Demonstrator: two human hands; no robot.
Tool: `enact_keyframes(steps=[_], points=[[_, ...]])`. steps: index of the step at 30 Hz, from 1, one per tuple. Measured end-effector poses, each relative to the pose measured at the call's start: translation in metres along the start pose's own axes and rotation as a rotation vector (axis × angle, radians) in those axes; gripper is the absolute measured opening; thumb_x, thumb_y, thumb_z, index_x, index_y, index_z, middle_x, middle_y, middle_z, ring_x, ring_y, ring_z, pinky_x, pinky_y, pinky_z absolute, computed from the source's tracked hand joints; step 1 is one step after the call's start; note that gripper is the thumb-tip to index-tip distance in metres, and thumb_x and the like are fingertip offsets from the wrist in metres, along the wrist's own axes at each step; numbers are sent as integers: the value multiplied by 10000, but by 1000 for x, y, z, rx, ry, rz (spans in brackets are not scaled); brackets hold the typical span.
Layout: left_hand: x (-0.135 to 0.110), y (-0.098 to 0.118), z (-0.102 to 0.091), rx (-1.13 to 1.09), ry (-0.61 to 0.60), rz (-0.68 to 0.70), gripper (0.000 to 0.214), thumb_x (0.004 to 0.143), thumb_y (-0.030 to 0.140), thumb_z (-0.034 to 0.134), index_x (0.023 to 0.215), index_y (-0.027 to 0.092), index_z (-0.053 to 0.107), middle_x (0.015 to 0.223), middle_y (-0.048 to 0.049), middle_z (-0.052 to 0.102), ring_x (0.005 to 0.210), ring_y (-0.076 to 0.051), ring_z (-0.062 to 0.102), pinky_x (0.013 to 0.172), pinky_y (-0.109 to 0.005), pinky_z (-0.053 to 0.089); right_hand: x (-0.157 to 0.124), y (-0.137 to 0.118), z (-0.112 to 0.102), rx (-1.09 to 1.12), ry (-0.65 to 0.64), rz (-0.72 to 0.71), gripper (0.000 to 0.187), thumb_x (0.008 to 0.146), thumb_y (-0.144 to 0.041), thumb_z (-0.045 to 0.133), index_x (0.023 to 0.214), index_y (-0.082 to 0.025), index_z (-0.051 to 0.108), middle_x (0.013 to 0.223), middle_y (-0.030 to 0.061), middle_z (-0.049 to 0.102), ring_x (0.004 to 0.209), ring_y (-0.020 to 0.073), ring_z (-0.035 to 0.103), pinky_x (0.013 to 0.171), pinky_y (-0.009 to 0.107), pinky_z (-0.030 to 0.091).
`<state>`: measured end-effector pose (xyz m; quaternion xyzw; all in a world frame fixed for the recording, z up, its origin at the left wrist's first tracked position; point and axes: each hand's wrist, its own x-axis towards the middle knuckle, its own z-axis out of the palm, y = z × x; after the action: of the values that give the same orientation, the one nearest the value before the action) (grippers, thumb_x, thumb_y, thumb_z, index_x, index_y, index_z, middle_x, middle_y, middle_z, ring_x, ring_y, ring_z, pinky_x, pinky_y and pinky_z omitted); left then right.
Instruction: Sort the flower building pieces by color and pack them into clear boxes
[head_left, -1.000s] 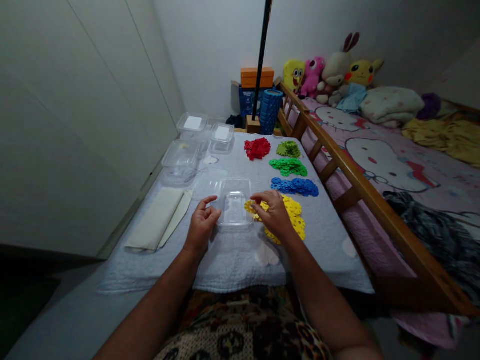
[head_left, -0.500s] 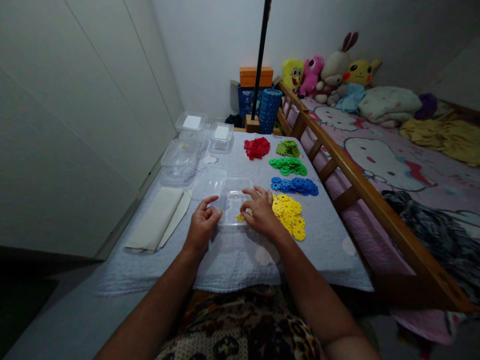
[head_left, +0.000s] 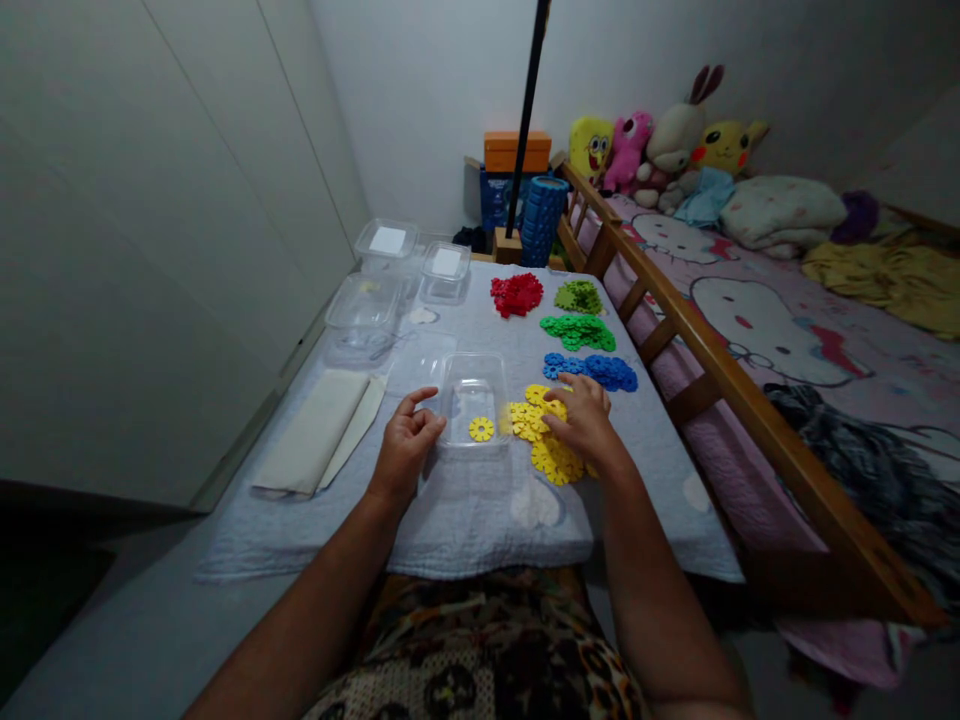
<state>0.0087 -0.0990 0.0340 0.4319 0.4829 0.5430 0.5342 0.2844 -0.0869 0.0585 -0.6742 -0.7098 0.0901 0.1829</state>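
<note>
A clear plastic box (head_left: 459,380) stands on the cloth in front of me, with a yellow flower-shaped plastic disc (head_left: 481,429) lying inside it. My left hand (head_left: 409,440) is at the box's left side, thumb and index finger apart, fingertips close to the wall; whether they touch it I cannot tell. Over a spread of yellow discs (head_left: 555,461) to the right of the box is my right hand (head_left: 585,415). Its thumb and index finger are apart above the discs, and I see nothing held between them.
Behind the yellow discs lie piles of blue (head_left: 600,371), green (head_left: 577,331), olive-green (head_left: 577,296) and red pieces (head_left: 517,294). More clear boxes (head_left: 363,310) stand back left, near a folded cream cloth (head_left: 311,430). A wooden bed rail (head_left: 675,335) runs along the right.
My right hand has moved right, from above the box to the yellow discs. A yellow disc now shows uncovered in the box. The left hand has stayed beside the box.
</note>
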Motion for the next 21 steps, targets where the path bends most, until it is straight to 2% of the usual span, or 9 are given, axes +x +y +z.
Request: enact_keyframes(steps=[4, 9, 15, 21], points=[[2, -3, -2, -37, -5, 4, 554, 780, 343, 747, 1277, 174, 568, 611, 90, 454, 532, -90, 360, 521, -223, 259, -8, 7, 8, -83, -58, 8, 369, 821, -290, 700, 1183, -241, 753, 1517, 116, 523, 1417, 376, 348, 1169, 577, 250], [3, -4, -2, -39, -10, -3, 556, 774, 348, 760, 1268, 178, 570, 608, 98, 447, 518, -84, 331, 505, -225, 232, -9, 8, 13, -44, 15, -12, 304, 831, -274, 693, 1125, -262, 768, 1465, 94, 566, 1390, 353, 375, 1158, 547, 261], [2, -2, -1, -38, -5, -2, 520, 763, 325, 763, 1233, 174, 600, 594, 99, 441, 509, -79, 321, 501, -226, 220, -6, 9, 14, 23, 96, 27, 210, 857, -252, 649, 1014, -245, 788, 1215, 103, 668, 1199, 315, 494, 1070, 482, 347], [3, -2, -2, -84, 25, 5, 475, 747, 317, 775, 1176, 177, 626, 597, 96, 442, 499, -73, 316, 501, -226, 216, -6, 7, 13, 119, 109, 36, 246, 860, -204, 577, 1018, -246, 760, 1050, 76, 714, 1082, 281, 542, 1000, 444, 362]])
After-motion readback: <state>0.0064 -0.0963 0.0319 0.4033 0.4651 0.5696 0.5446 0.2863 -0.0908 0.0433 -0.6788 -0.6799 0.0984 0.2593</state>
